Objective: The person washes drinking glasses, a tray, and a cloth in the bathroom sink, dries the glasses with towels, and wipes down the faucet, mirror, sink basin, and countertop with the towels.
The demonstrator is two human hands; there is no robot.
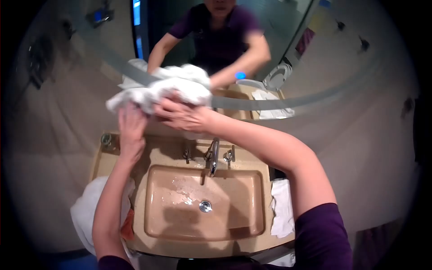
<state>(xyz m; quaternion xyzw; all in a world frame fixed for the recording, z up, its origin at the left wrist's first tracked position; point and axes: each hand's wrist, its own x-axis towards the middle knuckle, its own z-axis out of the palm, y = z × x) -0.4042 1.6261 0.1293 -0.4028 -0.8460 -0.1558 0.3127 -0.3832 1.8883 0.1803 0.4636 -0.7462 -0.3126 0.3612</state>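
Note:
A bunched white towel is held up against the mirror above the sink, partly blurred. My right hand grips its lower right part, fingers curled into the cloth. On the lower left side of the towel, my left hand has its fingers on the fabric, with the fingertips partly hidden. The towel's reflection merges with it in the glass, so its upper outline is hard to make out.
Below is a tan sink with wet spots and a metal drain. A chrome faucet stands behind it. White cloths lie on the right counter and at left; a small glass sits in the back left corner.

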